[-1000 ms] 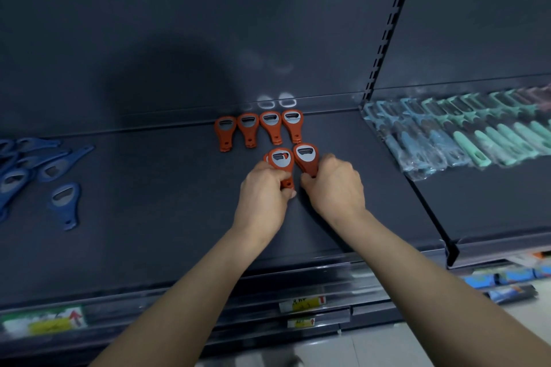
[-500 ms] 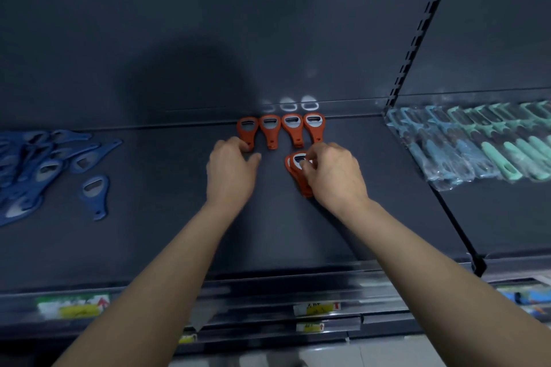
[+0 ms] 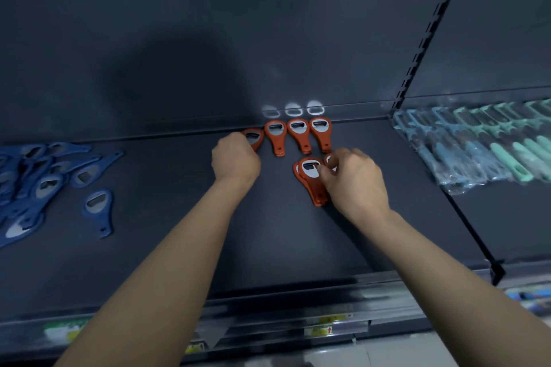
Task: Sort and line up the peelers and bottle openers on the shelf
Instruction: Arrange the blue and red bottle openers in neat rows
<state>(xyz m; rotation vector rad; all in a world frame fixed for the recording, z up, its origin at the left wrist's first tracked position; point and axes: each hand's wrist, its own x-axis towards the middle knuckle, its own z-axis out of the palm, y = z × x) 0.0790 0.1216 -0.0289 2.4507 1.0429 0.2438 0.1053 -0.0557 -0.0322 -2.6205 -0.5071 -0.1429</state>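
Orange bottle openers stand in a row (image 3: 298,134) against the back of the dark shelf (image 3: 167,235). My left hand (image 3: 235,159) rests with curled fingers on the leftmost opener (image 3: 255,137) of that row. Just in front, a small stack of orange openers (image 3: 311,179) lies on the shelf, and my right hand (image 3: 354,182) pinches it at its right side. Another orange opener (image 3: 328,159) peeks out behind my right fingers. Blue openers (image 3: 35,185) lie in a loose heap at far left. Bagged teal and blue peelers (image 3: 477,149) are lined up on the right shelf.
A slotted upright (image 3: 429,30) divides the two shelf bays. One blue opener (image 3: 100,208) lies apart from the heap. Price labels (image 3: 322,328) run along the shelf's front rail. Bare dark shelf lies between the blue heap and my left arm.
My left hand let go of the stack and moved up-left to the leftmost opener in the back row. My right hand stayed on the stack in front.
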